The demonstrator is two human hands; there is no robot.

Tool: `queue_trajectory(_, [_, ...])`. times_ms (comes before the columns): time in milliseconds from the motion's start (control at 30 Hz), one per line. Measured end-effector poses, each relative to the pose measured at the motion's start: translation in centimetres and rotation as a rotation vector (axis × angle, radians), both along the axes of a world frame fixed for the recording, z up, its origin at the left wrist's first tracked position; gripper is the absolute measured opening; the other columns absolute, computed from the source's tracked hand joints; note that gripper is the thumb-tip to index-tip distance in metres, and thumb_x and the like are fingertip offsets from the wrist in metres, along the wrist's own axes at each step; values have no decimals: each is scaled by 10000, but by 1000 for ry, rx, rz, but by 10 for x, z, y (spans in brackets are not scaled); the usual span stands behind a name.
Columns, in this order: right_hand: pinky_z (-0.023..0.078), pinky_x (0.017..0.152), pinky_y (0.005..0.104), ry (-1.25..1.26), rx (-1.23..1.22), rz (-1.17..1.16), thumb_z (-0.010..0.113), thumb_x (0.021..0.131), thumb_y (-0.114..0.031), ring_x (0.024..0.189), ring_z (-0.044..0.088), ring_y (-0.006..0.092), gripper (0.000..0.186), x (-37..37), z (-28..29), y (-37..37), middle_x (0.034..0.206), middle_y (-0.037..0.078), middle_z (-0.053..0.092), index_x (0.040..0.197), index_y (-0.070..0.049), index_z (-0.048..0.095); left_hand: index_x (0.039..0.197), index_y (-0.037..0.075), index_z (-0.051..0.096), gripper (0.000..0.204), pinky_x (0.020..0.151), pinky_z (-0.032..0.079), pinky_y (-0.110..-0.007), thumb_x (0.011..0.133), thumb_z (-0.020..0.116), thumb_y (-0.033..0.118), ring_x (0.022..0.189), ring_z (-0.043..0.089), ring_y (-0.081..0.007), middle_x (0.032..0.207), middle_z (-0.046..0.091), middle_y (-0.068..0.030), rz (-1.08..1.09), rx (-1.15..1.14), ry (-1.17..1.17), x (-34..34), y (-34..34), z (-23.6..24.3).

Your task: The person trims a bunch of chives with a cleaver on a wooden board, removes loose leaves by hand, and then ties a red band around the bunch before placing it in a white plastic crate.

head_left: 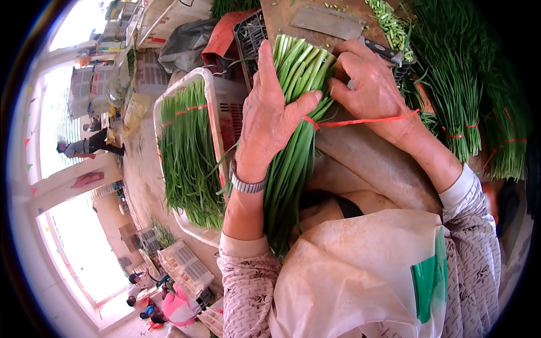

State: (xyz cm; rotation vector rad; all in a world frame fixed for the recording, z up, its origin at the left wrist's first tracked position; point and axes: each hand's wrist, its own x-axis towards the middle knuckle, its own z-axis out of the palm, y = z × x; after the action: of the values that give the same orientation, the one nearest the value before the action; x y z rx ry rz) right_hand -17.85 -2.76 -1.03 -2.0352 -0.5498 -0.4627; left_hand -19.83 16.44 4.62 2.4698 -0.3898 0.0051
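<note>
A bunch of garlic chives (297, 107) is held upright between my two hands, its trimmed pale ends pointing away from me. My left hand (270, 110) presses along the bunch's left side, fingers straight and thumb laid across the stems. On the other side, the curled fingers of my right hand (366, 84) grip the stems near the cut ends. A red tie (366, 121) is round the bunch's middle, and its long loose tail reaches across my right wrist. The leaves hang down toward my lap, beside the whitish apron (360, 270).
A cleaver (329, 22) lies on the cutting board (276, 12) among chopped stem bits (391, 25). Left of me stands a white crate (211, 90) packed with chives. Tied bunches (459, 73) lie at the right. Other people (93, 145) are farther off at left.
</note>
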Motion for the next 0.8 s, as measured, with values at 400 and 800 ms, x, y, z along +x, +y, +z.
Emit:
queue_trajectory(400, [433, 671, 454, -349, -154, 6, 587, 699, -48, 710, 551, 373, 85, 22, -3, -15, 768, 150, 545, 705, -7, 512, 1448, -122, 182, 990, 971, 429, -461, 783, 691, 405, 1147, 514, -481, 1247, 497, -362, 19, 57, -31, -1, -2, 2])
queue_trajectory(800, [438, 738, 535, 85, -775, -518, 517, 864, -190, 907, 569, 445, 173, 117, -55, -200, 919, 202, 617, 921, -28, 535, 1442, -137, 194, 984, 1019, 400, -442, 763, 668, 395, 1216, 477, -468, 1302, 476, -354, 9, 14, -13, 1, -4, 3])
